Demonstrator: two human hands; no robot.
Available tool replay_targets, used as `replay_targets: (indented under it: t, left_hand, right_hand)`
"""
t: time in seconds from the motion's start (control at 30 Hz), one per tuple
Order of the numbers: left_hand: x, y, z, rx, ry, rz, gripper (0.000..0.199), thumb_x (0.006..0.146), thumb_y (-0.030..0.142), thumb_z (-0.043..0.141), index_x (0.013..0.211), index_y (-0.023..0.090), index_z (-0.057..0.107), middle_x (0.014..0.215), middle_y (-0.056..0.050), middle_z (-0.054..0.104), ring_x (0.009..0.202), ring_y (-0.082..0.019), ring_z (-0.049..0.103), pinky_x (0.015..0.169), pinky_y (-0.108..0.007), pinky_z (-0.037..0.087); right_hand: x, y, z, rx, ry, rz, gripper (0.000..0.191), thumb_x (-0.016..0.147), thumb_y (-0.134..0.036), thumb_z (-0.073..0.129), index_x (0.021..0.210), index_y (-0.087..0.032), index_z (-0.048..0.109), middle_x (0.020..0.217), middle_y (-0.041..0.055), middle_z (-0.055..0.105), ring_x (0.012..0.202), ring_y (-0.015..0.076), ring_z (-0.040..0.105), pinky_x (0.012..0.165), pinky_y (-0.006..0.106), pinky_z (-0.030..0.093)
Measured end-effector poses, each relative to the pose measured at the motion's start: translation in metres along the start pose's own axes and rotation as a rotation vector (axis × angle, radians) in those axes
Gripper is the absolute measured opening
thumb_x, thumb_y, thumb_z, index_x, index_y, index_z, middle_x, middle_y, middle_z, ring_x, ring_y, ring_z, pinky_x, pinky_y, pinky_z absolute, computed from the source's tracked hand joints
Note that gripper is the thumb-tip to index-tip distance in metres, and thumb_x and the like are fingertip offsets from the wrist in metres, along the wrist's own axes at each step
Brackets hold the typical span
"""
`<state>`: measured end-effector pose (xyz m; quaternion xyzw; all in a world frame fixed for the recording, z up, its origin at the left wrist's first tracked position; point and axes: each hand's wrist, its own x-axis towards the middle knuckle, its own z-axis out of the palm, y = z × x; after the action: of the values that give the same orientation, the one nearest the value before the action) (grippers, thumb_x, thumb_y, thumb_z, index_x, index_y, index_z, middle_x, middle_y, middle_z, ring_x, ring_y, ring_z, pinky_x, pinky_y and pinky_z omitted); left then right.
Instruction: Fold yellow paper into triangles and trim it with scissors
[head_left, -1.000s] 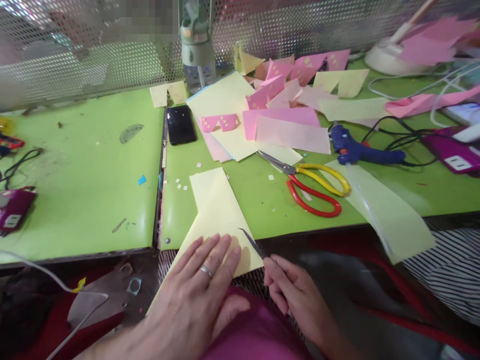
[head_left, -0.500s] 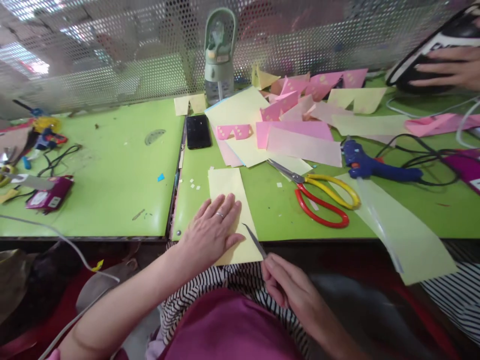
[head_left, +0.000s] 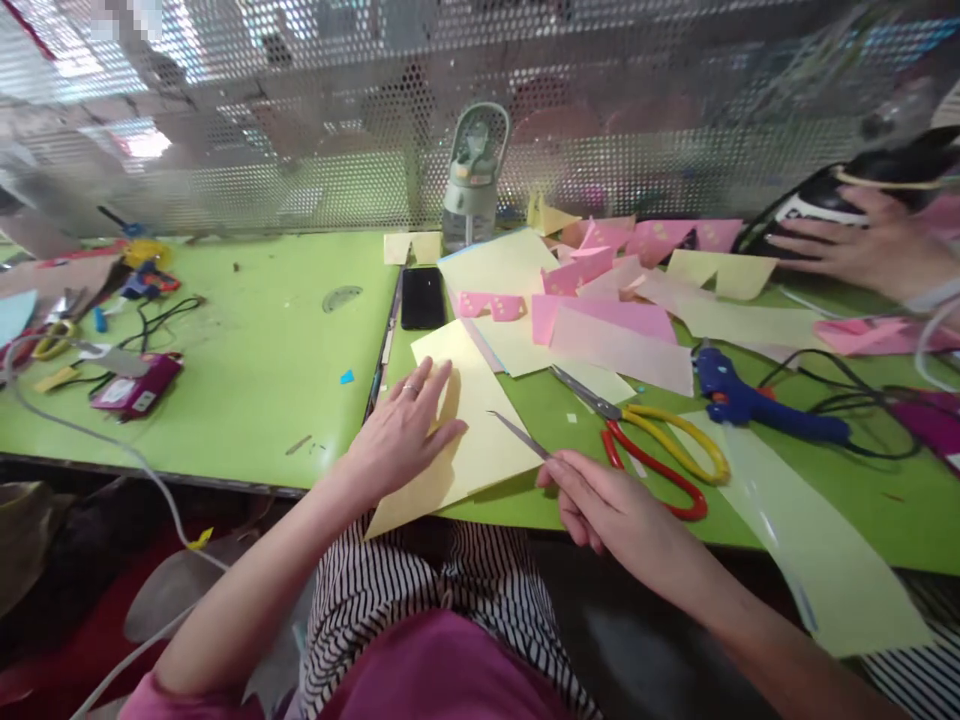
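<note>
A pale yellow sheet of paper lies at the table's front edge, one lower corner sticking out over my lap. My left hand rests on its left part, fingers apart, with a ring on one of them. In my right hand are curved-tip tweezers, pinched between thumb and fingers. Their dark point reaches over the sheet, and I cannot tell whether it touches. Just right of that hand lie scissors with one yellow and one red handle.
Behind the sheet are a black phone, a clear bottle, pink paper glasses and piled paper pieces. To the right are a blue glue gun and another person's hand on a black object. A purple box sits left.
The yellow paper, a narrow upright strip before, now shows wider and turned askew. My left hand has shifted left with its fingers more spread. The view has tilted up.
</note>
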<state>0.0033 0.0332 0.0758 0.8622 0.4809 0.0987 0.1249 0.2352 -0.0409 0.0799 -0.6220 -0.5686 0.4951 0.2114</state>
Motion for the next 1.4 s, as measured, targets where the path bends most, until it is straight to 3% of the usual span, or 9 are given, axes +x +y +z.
replay_targets:
  t: [0.2,0.33,0.47,0.6,0.73,0.83,0.93,1.13,1.4]
  left_hand:
    - [0.017,-0.012,-0.003,-0.469,0.147,-0.240,0.075,0.092,0.040,0.053,0.150,0.013,0.015,0.150,-0.024,0.036,0.132,-0.034,0.046,0.107,-0.050,0.040]
    - [0.032,-0.027,-0.002,-0.934,0.085,-0.438,0.086,0.084,0.047,0.064,0.147,0.014,0.016,0.135,-0.022,0.051,0.107,-0.027,0.062,0.090,-0.041,0.051]
    - [0.042,-0.036,-0.001,-1.151,0.038,-0.484,0.086,0.082,0.033,0.069,0.146,0.017,0.014,0.101,-0.009,0.065,0.083,-0.019,0.065,0.075,-0.032,0.052]
    - [0.043,-0.031,-0.002,-0.826,0.056,-0.487,0.089,0.079,0.024,0.068,0.149,0.019,0.012,0.090,-0.002,0.063,0.077,-0.018,0.063,0.073,-0.031,0.051]
    - [0.039,-0.017,-0.007,-0.254,0.105,-0.359,0.076,0.083,0.022,0.061,0.147,0.014,0.022,0.109,-0.014,0.064,0.096,-0.028,0.063,0.084,-0.043,0.050]
    - [0.031,0.000,-0.003,0.057,0.222,-0.150,0.050,0.091,0.018,0.050,0.139,0.014,0.039,0.131,-0.019,0.055,0.116,-0.030,0.056,0.094,-0.046,0.048]
    - [0.016,0.016,0.014,0.130,0.101,0.138,0.036,0.099,0.024,0.038,0.133,0.015,0.048,0.136,-0.013,0.056,0.125,-0.024,0.052,0.104,-0.041,0.043]
    - [-0.011,0.023,0.048,0.255,0.012,0.191,0.088,0.091,0.071,0.019,0.149,0.005,0.026,0.157,-0.018,0.028,0.146,-0.028,0.023,0.118,-0.045,0.025]
    - [-0.011,0.021,0.046,0.230,0.001,0.195,0.093,0.084,0.079,0.021,0.151,0.014,0.027,0.157,-0.019,0.026,0.146,-0.033,0.024,0.117,-0.048,0.023]
  right_hand:
    - [0.015,-0.007,-0.009,0.063,0.016,-0.033,0.045,0.090,-0.063,0.037,0.086,-0.021,0.054,0.049,-0.0069,0.047,0.042,0.0104,0.042,0.044,0.024,0.035]
    - [0.022,-0.006,-0.012,0.053,0.059,-0.078,0.043,0.091,-0.061,0.037,0.087,-0.021,0.054,0.050,-0.0066,0.048,0.043,0.0106,0.044,0.045,0.024,0.036]
    - [0.031,-0.001,-0.017,-0.074,-0.007,-0.007,0.043,0.094,-0.054,0.031,0.086,-0.021,0.056,0.050,-0.0047,0.050,0.041,0.0120,0.044,0.042,0.026,0.035]
    - [0.039,-0.002,-0.019,-0.641,0.175,-0.162,0.031,0.094,-0.042,0.040,0.082,-0.021,0.059,0.063,0.0024,0.065,0.054,0.0171,0.058,0.050,0.029,0.037]
    - [0.040,0.005,-0.011,-1.014,0.376,-0.320,0.019,0.093,-0.036,0.051,0.094,-0.019,0.060,0.080,0.0072,0.071,0.072,0.0238,0.066,0.052,0.030,0.037]
    - [0.041,0.013,-0.006,-1.023,0.416,-0.451,0.014,0.093,-0.031,0.053,0.090,-0.019,0.059,0.084,0.0062,0.070,0.079,0.0231,0.066,0.058,0.031,0.042]
    - [0.042,0.016,-0.006,-0.969,0.411,-0.499,0.012,0.093,-0.026,0.053,0.085,-0.019,0.057,0.080,0.0037,0.067,0.077,0.0206,0.064,0.061,0.030,0.043]
    - [0.047,0.017,-0.005,-0.953,0.456,-0.545,0.013,0.094,-0.022,0.051,0.083,-0.020,0.057,0.078,0.0024,0.065,0.077,0.0196,0.063,0.066,0.031,0.042]
    - [0.047,0.012,-0.009,-0.926,0.421,-0.471,0.017,0.092,-0.020,0.053,0.075,-0.021,0.055,0.073,0.0006,0.066,0.068,0.0178,0.061,0.061,0.030,0.038]
